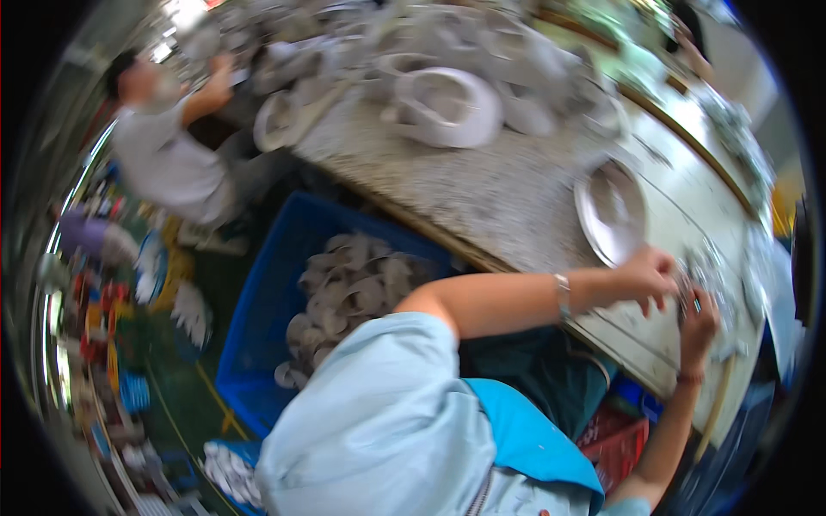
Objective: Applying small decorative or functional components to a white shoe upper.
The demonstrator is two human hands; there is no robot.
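Note:
My left hand [650, 277], a bracelet on its wrist, reaches over the right part of the table with its fingers curled. Close beside it, my right hand [699, 320] has its fingers pinched together near a small dark, shiny thing. Blur hides what either hand holds. Crinkled clear plastic [711, 279] lies just beyond my right hand. A white hollow piece with an oval rim [594, 228] rests on the table [508, 202] above my left hand.
White brimmed, hollow pieces [452, 103] pile up at the table's far side. A blue bin [245, 344] of smaller white pieces [353, 292] stands left of me. A person [168, 159] works at the far left. A red crate [621, 451] sits below the table.

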